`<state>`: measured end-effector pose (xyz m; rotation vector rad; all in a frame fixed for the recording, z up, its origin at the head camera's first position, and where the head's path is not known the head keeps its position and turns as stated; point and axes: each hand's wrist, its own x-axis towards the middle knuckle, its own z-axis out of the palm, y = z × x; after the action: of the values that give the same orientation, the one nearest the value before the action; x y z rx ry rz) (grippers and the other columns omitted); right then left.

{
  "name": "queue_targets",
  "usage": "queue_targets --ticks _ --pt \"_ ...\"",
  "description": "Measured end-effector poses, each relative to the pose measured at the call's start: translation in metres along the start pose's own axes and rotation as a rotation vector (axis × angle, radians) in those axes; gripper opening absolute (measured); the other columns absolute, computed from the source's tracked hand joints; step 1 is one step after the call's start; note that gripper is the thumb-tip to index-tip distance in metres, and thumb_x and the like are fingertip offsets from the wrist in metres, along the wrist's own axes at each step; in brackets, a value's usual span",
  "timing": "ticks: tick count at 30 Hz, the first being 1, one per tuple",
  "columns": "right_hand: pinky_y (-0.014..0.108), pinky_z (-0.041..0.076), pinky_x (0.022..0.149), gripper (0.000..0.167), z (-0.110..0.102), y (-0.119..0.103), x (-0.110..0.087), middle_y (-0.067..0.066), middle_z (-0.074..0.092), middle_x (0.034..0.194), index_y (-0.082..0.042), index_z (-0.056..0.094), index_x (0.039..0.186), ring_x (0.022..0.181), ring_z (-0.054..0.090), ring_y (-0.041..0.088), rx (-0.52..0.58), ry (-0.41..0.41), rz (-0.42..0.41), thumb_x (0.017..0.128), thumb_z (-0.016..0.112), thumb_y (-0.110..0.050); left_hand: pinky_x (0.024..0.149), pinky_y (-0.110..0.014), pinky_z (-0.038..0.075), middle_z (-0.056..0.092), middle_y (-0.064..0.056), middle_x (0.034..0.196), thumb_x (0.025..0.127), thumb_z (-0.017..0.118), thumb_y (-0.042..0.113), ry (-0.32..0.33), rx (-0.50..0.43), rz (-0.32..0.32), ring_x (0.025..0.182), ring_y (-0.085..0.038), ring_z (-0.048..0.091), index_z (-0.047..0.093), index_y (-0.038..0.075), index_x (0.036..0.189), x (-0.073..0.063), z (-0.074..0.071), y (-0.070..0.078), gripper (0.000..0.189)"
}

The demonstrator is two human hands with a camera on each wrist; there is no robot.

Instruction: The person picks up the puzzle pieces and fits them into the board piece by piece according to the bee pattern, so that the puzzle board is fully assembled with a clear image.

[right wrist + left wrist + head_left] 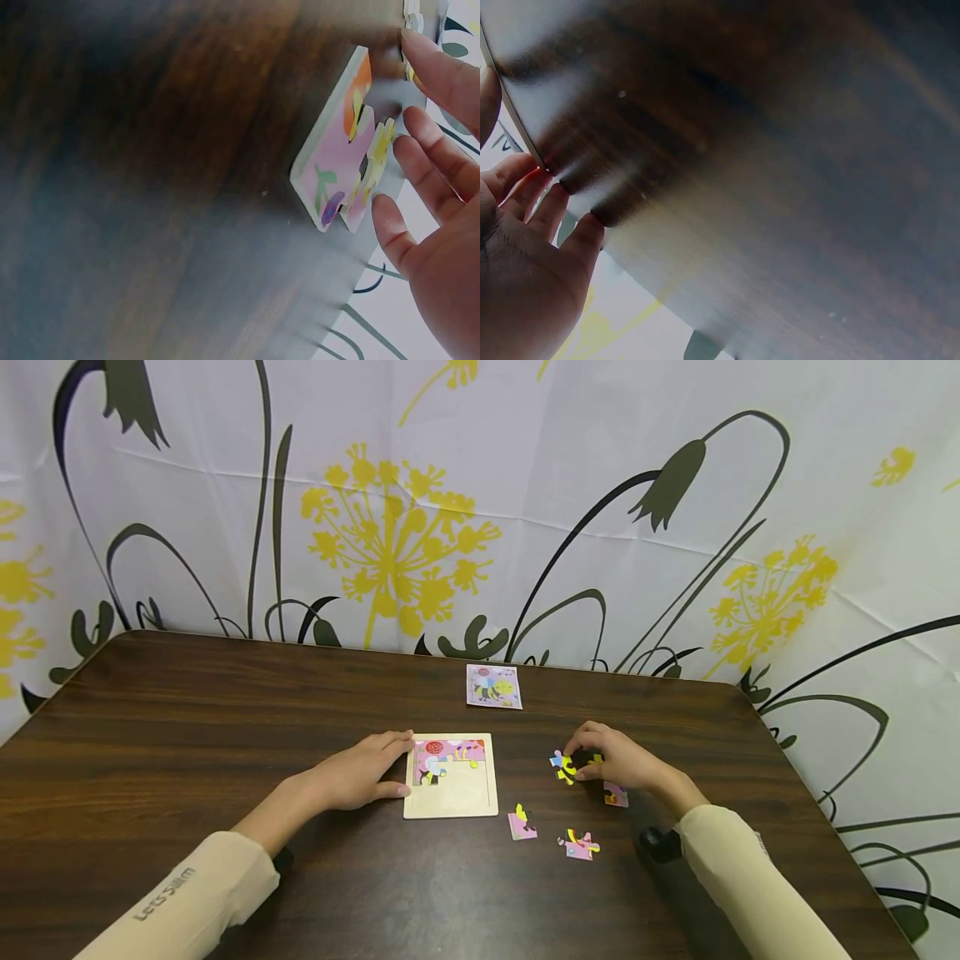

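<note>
A light wooden puzzle tray (450,803) lies on the table, with joined pieces (452,750) along its top and left side. My left hand (367,774) rests at the tray's left edge, fingers near the upper corner and thumb lower down; the left wrist view shows those fingers (551,210) extended. To the right of the tray, my right hand (611,758) pinches a blue, yellow and black puzzle piece (562,767) between thumb and index finger, low over the table. Beneath that hand lie a pink puzzle piece (330,165) and a yellow-patterned one (375,165), partly hidden in the head view.
Two loose puzzle pieces, one pink and yellow (521,823) and one mostly pink (579,845), lie nearer me. Behind the tray is a square bee picture card (493,686). A flower-printed curtain (555,527) hangs along the back of the dark wooden table (225,710).
</note>
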<state>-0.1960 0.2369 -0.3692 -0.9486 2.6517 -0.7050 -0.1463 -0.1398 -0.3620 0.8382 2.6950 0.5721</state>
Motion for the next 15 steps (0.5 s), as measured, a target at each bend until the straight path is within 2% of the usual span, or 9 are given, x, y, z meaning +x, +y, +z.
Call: queue_targets --ticks 15 --pt "0.042 0.041 0.084 0.019 0.0068 0.0014 0.0012 0.0 0.054 0.101 -0.012 0.064 0.096 0.098 0.047 0.021 -0.05 0.049 0.002 0.079 0.072 -0.012 0.1 -0.052 0.028 0.031 -0.022 0.141 0.089 0.059 0.03 -0.002 -0.002 -0.003 0.128 -0.04 0.028 0.037 -0.005 0.135 -0.0001 0.0007 -0.0002 0.063"
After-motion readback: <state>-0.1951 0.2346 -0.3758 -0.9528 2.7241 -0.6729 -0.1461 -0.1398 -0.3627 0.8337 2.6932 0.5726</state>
